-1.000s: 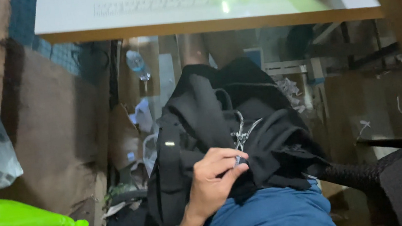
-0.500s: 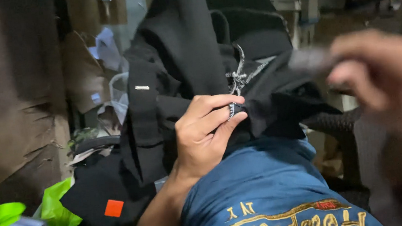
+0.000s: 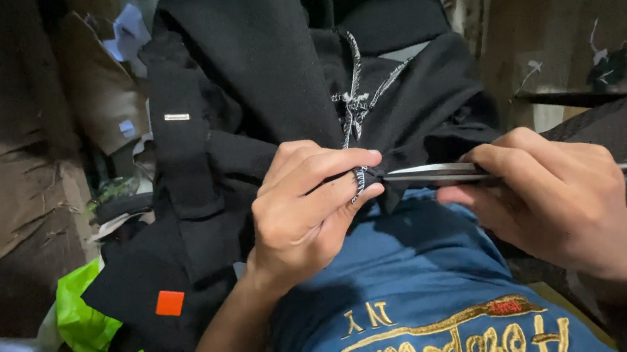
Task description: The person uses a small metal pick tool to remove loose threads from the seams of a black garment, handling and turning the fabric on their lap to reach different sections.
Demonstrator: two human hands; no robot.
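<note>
Head view shows us the left hand (image 3: 306,212) curled tight, thumb and forefinger pinching a fold of the black fabric garment (image 3: 259,104) together with its black-and-white speckled drawstring cord (image 3: 354,110). The garment lies bunched over our lap, against the blue printed T-shirt (image 3: 412,297). The right hand (image 3: 557,205) is closed around a pair of slim silver metal scissors (image 3: 438,174), whose tip meets the pinched cord just beside the left fingertips. We cannot tell whether the blades are parted. A crumpled lime-green plastic bag (image 3: 89,331) lies at lower left.
</note>
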